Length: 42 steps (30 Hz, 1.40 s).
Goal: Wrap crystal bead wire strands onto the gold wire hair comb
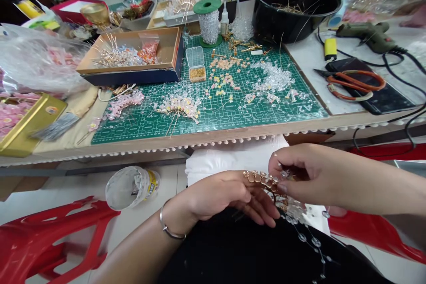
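My L hand (216,197) half-curled under gold hair-comb frame (262,183), holding it; R hand (299,176) pinches at its edge, grip hidden; crystal-bead strand (308,238) hangs loose.

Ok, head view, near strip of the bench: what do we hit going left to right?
Gold tin → pink beaded hair piece → pink-and-yellow beaded hair comb → clear bead pile → orange-handled cutters

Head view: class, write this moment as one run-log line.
left hand: supports gold-wire hair ornament | right hand: pinches its edge | crystal bead strand: hanging
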Available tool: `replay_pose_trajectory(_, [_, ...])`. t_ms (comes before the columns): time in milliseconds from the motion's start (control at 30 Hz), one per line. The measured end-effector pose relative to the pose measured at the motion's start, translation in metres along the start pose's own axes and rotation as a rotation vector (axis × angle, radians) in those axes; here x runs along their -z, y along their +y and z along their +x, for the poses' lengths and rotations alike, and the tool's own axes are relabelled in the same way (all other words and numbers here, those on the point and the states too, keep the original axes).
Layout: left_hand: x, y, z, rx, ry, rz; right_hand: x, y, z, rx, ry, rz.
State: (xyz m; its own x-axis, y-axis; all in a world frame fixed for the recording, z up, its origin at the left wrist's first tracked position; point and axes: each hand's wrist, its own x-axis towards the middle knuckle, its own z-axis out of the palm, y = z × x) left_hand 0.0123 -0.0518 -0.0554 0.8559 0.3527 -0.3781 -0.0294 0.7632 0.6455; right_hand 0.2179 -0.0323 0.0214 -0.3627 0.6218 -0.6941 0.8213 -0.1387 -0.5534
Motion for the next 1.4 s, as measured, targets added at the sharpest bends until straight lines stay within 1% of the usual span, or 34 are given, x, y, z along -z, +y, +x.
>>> replay_pose_trajectory(100, [0.005, 0.003, 0.002, 0.03, -0.008, 0.029, -0.001, 0.006, -0.001, 0.049, -0.082, 0.044])
replay_pose_trajectory(200, [0.008, 0.01, 0.005, 0.051, -0.003, 0.11, -0.003, 0.018, 0.001, 0.101, -0.13, 0.069])
replay_pose_trajectory(333, [0.008, 0.025, 0.009, -0.004, 0.082, 0.338, -0.01, 0.038, 0.006, 0.129, -0.153, 0.137])
replay_pose_trajectory(400, [0.01, 0.035, 0.012, -0.026, 0.101, 0.46, -0.014, 0.043, 0.008, 0.127, -0.178, 0.176])
replay_pose_trajectory(467, [0.013, 0.047, 0.016, -0.029, 0.053, 0.572, -0.016, 0.044, 0.007, 0.108, -0.194, 0.204])
replay_pose_trajectory(600, [0.021, 0.069, 0.025, 0.006, -0.124, 0.723, -0.014, 0.035, 0.004, 0.087, -0.204, 0.23])
replay_pose_trajectory(667, [0.019, 0.078, 0.029, 0.016, -0.14, 0.791, -0.014, 0.033, 0.004, 0.076, -0.21, 0.264])
replay_pose_trajectory(733, [0.011, 0.084, 0.03, 0.022, -0.091, 0.889, -0.015, 0.032, 0.005, 0.074, -0.191, 0.306])
replay_pose_trajectory(833, [-0.01, 0.087, 0.027, 0.013, 0.065, 1.048, -0.019, 0.037, 0.009, 0.115, -0.191, 0.402])
replay_pose_trajectory(900, [-0.023, 0.084, 0.023, -0.066, 0.161, 1.15, -0.022, 0.042, 0.01, 0.152, -0.221, 0.473])
replay_pose_trajectory(967, [-0.031, 0.078, 0.019, -0.164, 0.232, 1.186, -0.025, 0.047, 0.01, 0.168, -0.238, 0.553])
replay_pose_trajectory(1000, [-0.033, 0.075, 0.016, -0.206, 0.259, 1.182, -0.026, 0.049, 0.009, 0.163, -0.225, 0.583])
replay_pose_trajectory(1067, [-0.032, 0.066, 0.012, -0.273, 0.309, 1.158, -0.03, 0.051, 0.007, 0.132, -0.16, 0.604])
replay_pose_trajectory(1167, [-0.026, 0.053, 0.005, -0.397, 0.413, 1.204, -0.036, 0.051, 0.006, 0.087, -0.064, 0.541])
replay_pose_trajectory(1233, [-0.024, 0.044, 0.001, -0.539, 0.487, 1.322, -0.04, 0.051, 0.006, 0.094, -0.043, 0.504])
replay_pose_trajectory(1300, [-0.024, 0.036, -0.002, -0.72, 0.533, 1.462, -0.043, 0.052, 0.007, 0.116, -0.012, 0.47])
replay_pose_trajectory(1367, [-0.025, 0.03, -0.005, -0.888, 0.55, 1.559, -0.045, 0.054, 0.007, 0.139, 0.016, 0.449])
replay_pose_trajectory(1400, [-0.026, 0.028, -0.007, -0.932, 0.544, 1.596, -0.045, 0.055, 0.007, 0.146, 0.017, 0.445])
